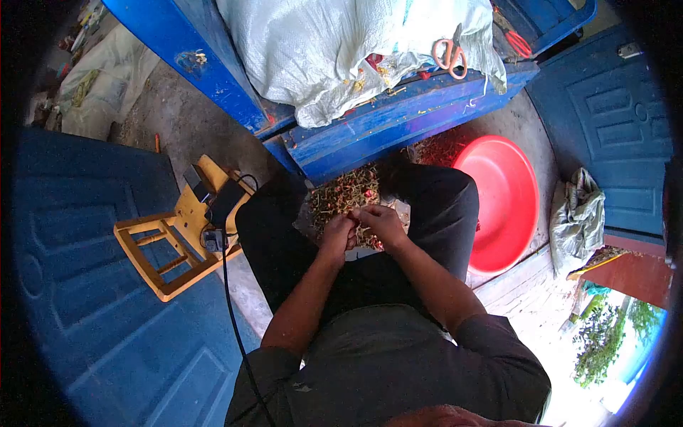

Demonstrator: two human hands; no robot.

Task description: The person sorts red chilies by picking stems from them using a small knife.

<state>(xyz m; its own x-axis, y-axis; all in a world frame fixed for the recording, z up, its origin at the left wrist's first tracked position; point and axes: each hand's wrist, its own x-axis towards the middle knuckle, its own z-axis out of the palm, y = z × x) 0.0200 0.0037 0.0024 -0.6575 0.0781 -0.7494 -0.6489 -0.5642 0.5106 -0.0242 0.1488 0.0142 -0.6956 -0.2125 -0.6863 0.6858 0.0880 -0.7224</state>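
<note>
While the left hand [338, 233] and right hand [385, 223] meet above the litter pile [348, 191], their fingers pinch shut on a tiny piece [358, 213], which is likely light and brittle, so best held by fingertips.

Dark grey shirt [398, 356] with short sleeves ending above the elbows, black trousers [284, 245]; left hand [336, 233] and right hand [385, 222] bare.

glossy plastic basin [509, 206], woven sack [320, 50] (matt), bare wooden stool [167, 245]
</note>
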